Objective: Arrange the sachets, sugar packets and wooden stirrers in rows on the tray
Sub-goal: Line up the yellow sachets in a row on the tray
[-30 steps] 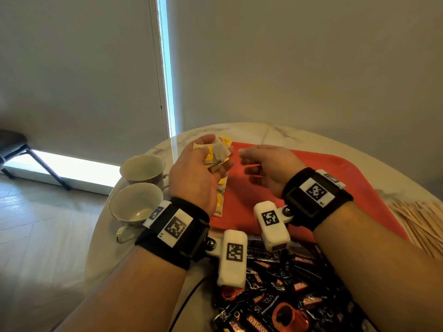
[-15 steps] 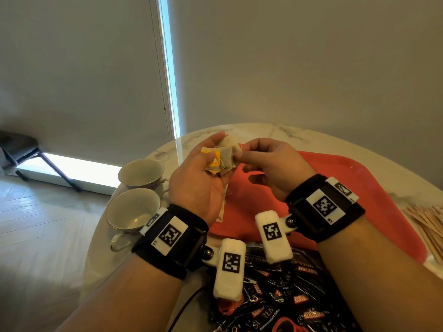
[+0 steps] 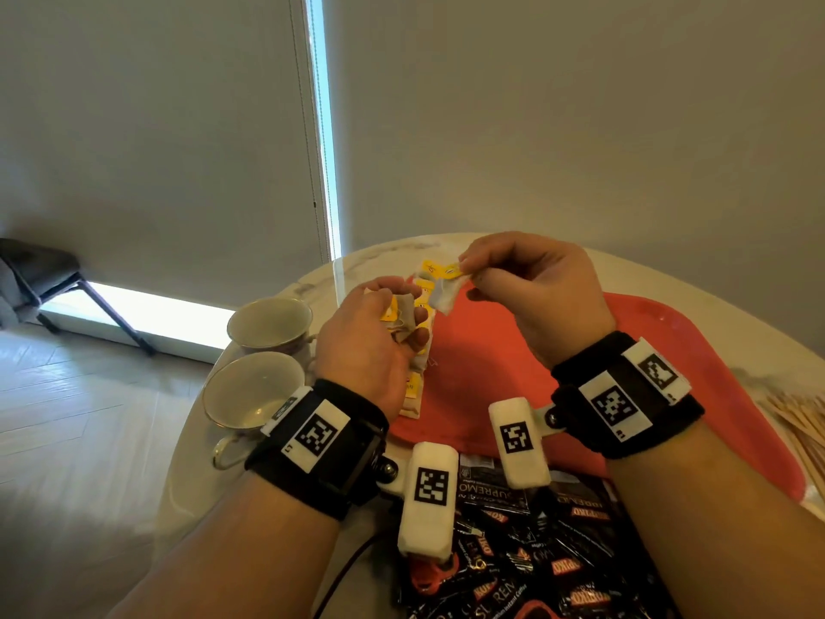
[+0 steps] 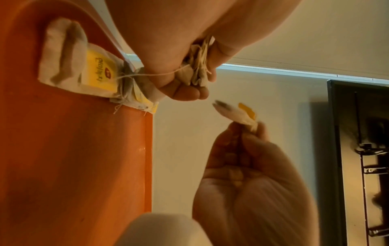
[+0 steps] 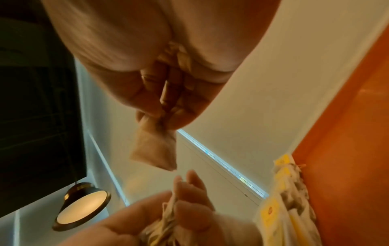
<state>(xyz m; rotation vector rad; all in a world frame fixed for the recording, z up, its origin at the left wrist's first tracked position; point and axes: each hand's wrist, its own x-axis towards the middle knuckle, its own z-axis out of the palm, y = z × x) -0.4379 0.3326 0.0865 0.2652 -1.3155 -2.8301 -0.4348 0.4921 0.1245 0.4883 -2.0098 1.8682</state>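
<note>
My left hand [image 3: 379, 332] grips a small bunch of tea-bag sachets [image 3: 398, 315] with yellow tags, held above the left edge of the red tray [image 3: 696, 350]. My right hand [image 3: 500, 270] pinches one tea-bag sachet [image 3: 444, 290] by its top, lifted above the tray's far left corner. In the left wrist view the bunch [image 4: 197, 69] is clamped in my left fingers, and the single sachet [image 4: 238, 114] hangs from my right fingertips. A row of sachets [image 3: 417, 373] lies along the tray's left edge. Wooden stirrers [image 3: 803, 422] lie on the table right of the tray.
Two empty teacups [image 3: 254, 386] stand on the marble table [image 3: 196, 484] left of the tray. A heap of black coffee sachets [image 3: 535, 556] lies at the table's near edge, under my wrists. A wall stands behind the table.
My right hand met the left hand's bunch, took one sachet from it and has drawn it up and to the right. The left hand stays over the tray's left edge.
</note>
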